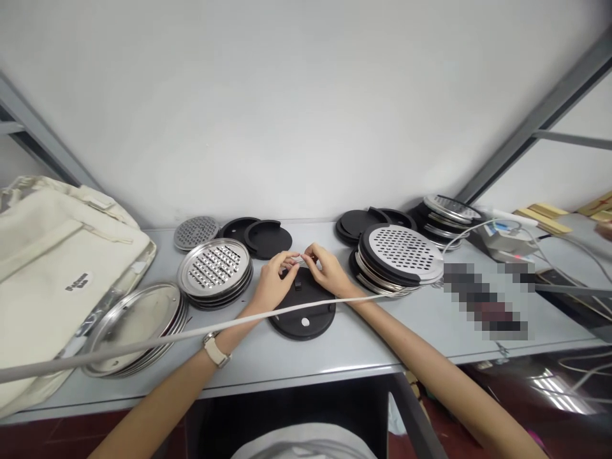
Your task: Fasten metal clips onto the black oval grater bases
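A round black plate [306, 312] lies on the grey table, with a small raised black tab and a white round spot on it. Above its far edge, my left hand [276, 280] and my right hand [327, 271] meet with fingertips pinched. Between them is a tiny thin, pale piece, too small to name. To the left sits a stack of round metal grater plates [215, 268]. On the right, a perforated round metal plate with a black rim [404, 254] tops another stack.
Shallow metal dishes [138, 328] are stacked beside a cream bag [62, 268] at left. Black round plates [268, 239] and more black discs [357, 224] lie along the wall. A white cable [191, 333] crosses in front of my arms. Another person's hand [604, 229] shows at far right.
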A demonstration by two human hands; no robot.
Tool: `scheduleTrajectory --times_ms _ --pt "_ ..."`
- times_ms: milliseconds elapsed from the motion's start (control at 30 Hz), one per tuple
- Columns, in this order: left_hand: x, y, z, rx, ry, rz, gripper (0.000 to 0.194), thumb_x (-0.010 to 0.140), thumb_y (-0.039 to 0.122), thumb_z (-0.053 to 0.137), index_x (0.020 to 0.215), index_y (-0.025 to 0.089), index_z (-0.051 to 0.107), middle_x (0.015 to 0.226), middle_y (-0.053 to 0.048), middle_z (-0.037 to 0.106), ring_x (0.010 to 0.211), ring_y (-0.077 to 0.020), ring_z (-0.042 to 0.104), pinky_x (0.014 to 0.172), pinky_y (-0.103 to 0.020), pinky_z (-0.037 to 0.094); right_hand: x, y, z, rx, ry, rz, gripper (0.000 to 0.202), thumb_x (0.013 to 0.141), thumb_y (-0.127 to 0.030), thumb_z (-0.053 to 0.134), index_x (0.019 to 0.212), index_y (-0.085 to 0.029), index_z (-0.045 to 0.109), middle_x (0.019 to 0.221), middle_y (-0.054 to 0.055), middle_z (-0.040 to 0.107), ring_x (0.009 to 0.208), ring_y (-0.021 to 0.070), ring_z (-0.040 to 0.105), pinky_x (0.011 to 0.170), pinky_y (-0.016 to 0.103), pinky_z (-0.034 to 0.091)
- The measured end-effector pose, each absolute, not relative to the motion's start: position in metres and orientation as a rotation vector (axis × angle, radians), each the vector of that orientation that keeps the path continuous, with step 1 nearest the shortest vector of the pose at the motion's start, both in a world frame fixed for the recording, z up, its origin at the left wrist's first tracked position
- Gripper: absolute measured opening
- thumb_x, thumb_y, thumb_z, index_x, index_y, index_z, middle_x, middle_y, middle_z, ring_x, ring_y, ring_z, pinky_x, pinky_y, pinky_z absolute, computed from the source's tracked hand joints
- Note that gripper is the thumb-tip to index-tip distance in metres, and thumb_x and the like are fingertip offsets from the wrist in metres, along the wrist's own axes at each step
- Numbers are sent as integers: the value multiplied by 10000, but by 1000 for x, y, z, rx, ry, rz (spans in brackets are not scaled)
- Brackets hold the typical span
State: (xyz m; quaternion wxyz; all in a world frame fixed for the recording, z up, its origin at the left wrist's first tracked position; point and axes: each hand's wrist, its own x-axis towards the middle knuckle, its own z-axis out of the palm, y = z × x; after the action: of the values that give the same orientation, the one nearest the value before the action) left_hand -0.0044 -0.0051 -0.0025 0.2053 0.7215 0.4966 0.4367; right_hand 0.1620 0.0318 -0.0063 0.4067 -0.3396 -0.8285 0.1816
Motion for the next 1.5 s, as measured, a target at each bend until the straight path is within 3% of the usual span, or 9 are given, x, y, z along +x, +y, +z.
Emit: scheduleTrajectory --times_ms 300,600,1500 --pt "-11 -3 -4 2039 1437 1252 114 862 131 542 866 202 630 831 -3 642 782 -142 624 704 -254 473 163 32 -7 -818 -2149 498 119 923 -256 433 810 -219 448 771 22 510 736 175 492 711 317 425" --pt "-15 -3 -3 2202 1428 1147 158 864 66 494 855 192 590 849 -9 568 818 -153 581 779 -277 455 166 33 -7 -810 -2240 528 73 912 -212 456 855 -212 502 828 35 531 799 185 500 775 330 422" --pt "-15 -5 -4 2362 1492 1006 125 901 111 498 847 186 582 856 -18 577 857 -187 539 818 -327 396 166 32 -5 -878 -2299 534 145 954 -217 396 889 -203 525 856 45 533 835 188 509 817 336 417"
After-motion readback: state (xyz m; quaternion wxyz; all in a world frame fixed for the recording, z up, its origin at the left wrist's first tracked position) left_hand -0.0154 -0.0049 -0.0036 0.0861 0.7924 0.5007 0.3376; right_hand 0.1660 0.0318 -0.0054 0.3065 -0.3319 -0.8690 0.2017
